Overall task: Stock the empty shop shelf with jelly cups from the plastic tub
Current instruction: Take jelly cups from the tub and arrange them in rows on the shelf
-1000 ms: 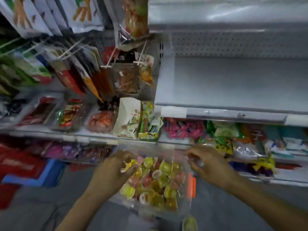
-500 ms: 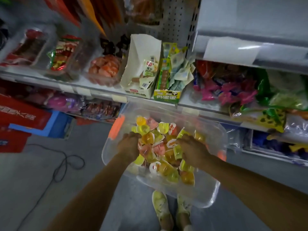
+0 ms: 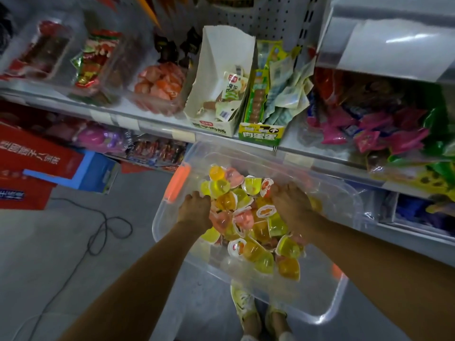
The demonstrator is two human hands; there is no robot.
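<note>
A clear plastic tub with orange handles sits low in front of me, against the lower shelf edge. It holds a heap of jelly cups in yellow, orange and pink. My left hand is dug into the left side of the heap, fingers curled down around cups. My right hand reaches into the right side of the heap, its fingertips bent into the cups and partly hidden. The front edge of the empty grey shelf shows at the upper right, above both hands.
The stocked shelf behind the tub carries a white snack box, a green box and pink packets. Red cartons, a blue box and a black cable lie on the floor at left. My shoes show under the tub.
My view has tipped down from the empty shelf to the tub. Both hands went from the top of the heap deeper into the jelly cups and have stayed there since.
</note>
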